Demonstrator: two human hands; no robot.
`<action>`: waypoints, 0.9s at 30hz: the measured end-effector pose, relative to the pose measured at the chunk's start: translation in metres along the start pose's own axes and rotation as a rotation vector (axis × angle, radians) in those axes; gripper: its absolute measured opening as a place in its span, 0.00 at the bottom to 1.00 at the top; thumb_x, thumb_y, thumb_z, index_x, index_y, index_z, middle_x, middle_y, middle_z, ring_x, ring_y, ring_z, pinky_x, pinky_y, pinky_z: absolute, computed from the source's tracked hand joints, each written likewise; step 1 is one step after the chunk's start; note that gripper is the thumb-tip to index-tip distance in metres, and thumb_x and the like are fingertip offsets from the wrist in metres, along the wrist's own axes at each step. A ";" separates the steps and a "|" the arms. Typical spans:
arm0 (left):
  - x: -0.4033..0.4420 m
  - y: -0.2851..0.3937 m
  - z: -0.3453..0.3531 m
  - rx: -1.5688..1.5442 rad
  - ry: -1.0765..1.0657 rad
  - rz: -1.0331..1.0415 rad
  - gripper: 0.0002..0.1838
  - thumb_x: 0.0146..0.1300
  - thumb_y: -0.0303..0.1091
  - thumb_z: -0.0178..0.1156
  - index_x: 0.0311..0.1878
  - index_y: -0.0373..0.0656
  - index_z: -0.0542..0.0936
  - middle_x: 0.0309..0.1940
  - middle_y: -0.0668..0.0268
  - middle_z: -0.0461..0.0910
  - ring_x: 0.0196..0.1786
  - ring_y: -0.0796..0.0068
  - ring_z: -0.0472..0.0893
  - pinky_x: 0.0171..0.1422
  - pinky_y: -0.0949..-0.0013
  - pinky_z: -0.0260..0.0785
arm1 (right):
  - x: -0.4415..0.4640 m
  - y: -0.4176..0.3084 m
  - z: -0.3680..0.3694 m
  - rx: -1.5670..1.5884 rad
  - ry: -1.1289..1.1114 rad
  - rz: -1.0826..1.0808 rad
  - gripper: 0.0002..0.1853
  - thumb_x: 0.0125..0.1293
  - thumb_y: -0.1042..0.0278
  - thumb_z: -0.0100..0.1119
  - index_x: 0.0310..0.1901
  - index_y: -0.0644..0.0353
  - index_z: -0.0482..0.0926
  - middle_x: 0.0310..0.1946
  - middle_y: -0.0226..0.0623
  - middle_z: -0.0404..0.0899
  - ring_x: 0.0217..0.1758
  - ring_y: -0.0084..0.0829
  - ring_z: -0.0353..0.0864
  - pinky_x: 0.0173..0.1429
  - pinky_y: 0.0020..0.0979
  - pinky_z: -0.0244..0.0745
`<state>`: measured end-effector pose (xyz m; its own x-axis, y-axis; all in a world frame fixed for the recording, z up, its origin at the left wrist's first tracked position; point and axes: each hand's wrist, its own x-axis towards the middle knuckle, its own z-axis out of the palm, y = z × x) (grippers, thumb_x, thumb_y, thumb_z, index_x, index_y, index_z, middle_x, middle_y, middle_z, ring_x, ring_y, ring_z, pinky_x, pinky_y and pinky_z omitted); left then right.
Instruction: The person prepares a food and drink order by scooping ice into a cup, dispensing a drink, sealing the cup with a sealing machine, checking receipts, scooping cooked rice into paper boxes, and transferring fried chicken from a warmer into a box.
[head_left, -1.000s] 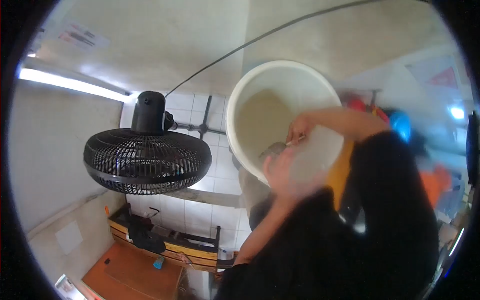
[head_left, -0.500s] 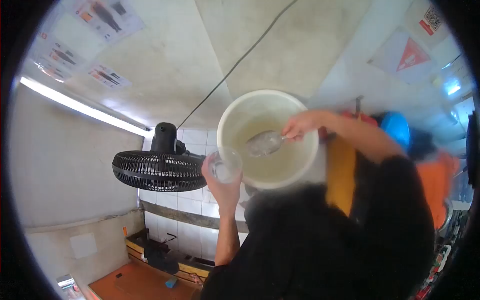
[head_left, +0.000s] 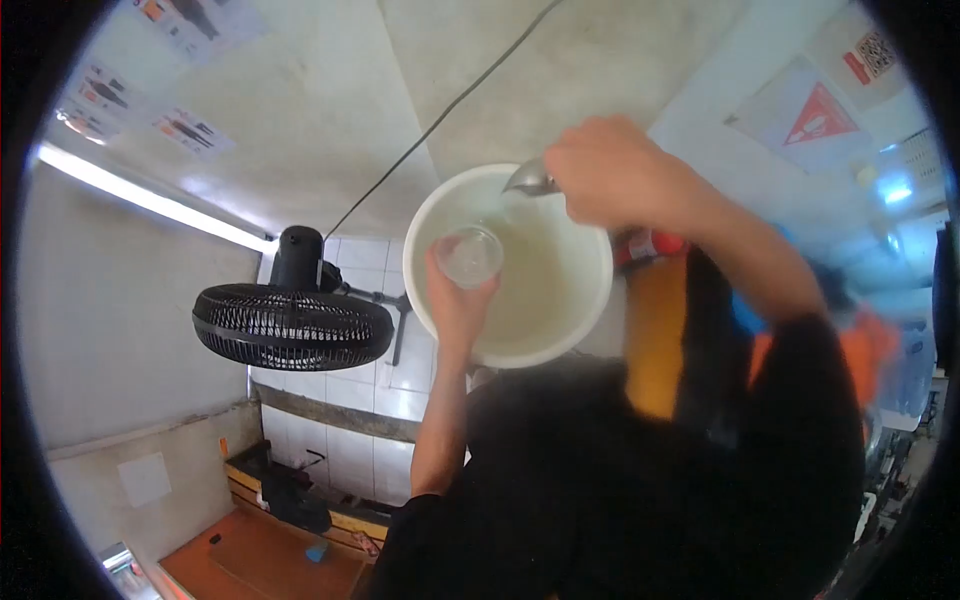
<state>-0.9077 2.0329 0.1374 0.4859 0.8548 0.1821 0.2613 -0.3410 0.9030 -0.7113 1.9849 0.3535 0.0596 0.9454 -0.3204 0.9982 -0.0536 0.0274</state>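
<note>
My left hand (head_left: 460, 310) is wrapped round a clear plastic cup (head_left: 470, 257), held over the left side of a big pale round tub (head_left: 545, 300). Whether anything is in the cup I cannot tell. My right hand (head_left: 608, 172) grips a metal scoop (head_left: 531, 180) by its handle, above the tub's far rim and higher than the cup. The scoop is tilted, its bowl pointing left, apart from the cup. Cloudy, pale contents show at the bottom of the tub.
A black fan (head_left: 295, 325) stands left of the tub, its cable (head_left: 440, 120) running up the wall. On the right are a yellow-orange panel (head_left: 656, 335), a red item (head_left: 665, 243) and blurred orange and blue things. An orange-brown surface (head_left: 265, 560) lies lower left.
My right hand has raised the scoop out of the tub and tilted it; the lumpy clear load seen in it earlier no longer shows. My left hand has brought the cup over the tub.
</note>
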 end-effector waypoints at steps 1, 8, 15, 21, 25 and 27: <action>-0.003 -0.001 -0.007 0.001 -0.007 -0.016 0.42 0.46 0.31 0.78 0.65 0.37 0.68 0.60 0.51 0.74 0.66 0.53 0.74 0.68 0.57 0.67 | 0.010 0.004 0.001 -0.063 -0.048 0.049 0.08 0.52 0.72 0.62 0.33 0.60 0.87 0.34 0.51 0.86 0.39 0.51 0.86 0.42 0.47 0.81; -0.011 -0.013 -0.016 -0.055 0.374 -0.047 0.43 0.44 0.28 0.80 0.65 0.37 0.69 0.62 0.53 0.70 0.66 0.53 0.72 0.70 0.55 0.65 | 0.150 0.032 0.397 -0.054 -0.251 -0.052 0.09 0.59 0.64 0.63 0.37 0.56 0.89 0.38 0.44 0.88 0.44 0.45 0.88 0.43 0.46 0.82; -0.016 -0.026 -0.019 -0.133 0.362 -0.101 0.50 0.40 0.28 0.82 0.68 0.38 0.65 0.63 0.55 0.68 0.66 0.57 0.69 0.71 0.55 0.61 | 0.155 0.047 0.476 0.143 -0.599 -0.390 0.14 0.65 0.60 0.60 0.44 0.58 0.88 0.39 0.42 0.87 0.40 0.45 0.86 0.45 0.49 0.80; -0.015 -0.019 -0.019 -0.073 0.376 -0.082 0.47 0.40 0.28 0.82 0.66 0.38 0.67 0.62 0.56 0.67 0.65 0.57 0.69 0.71 0.55 0.61 | 0.156 0.018 0.550 0.336 -0.928 -0.480 0.16 0.69 0.58 0.59 0.51 0.58 0.84 0.37 0.40 0.87 0.38 0.40 0.83 0.43 0.44 0.77; -0.010 -0.013 -0.023 0.009 0.310 -0.086 0.47 0.41 0.27 0.81 0.66 0.38 0.67 0.62 0.56 0.67 0.66 0.57 0.68 0.71 0.55 0.61 | 0.142 0.018 0.461 0.562 -1.180 -0.262 0.15 0.69 0.60 0.59 0.52 0.57 0.84 0.37 0.33 0.86 0.40 0.33 0.82 0.43 0.40 0.77; -0.009 -0.014 -0.021 -0.033 0.313 -0.089 0.46 0.43 0.28 0.81 0.67 0.36 0.67 0.62 0.55 0.67 0.67 0.56 0.68 0.72 0.55 0.62 | 0.139 0.025 0.446 0.611 -1.319 -0.198 0.16 0.68 0.61 0.60 0.54 0.55 0.83 0.38 0.28 0.85 0.41 0.29 0.81 0.44 0.37 0.77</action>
<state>-0.9328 2.0378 0.1315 0.1808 0.9612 0.2083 0.2613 -0.2511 0.9320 -0.6737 1.9711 -0.1126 -0.4463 -0.0010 -0.8949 0.8194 -0.4025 -0.4082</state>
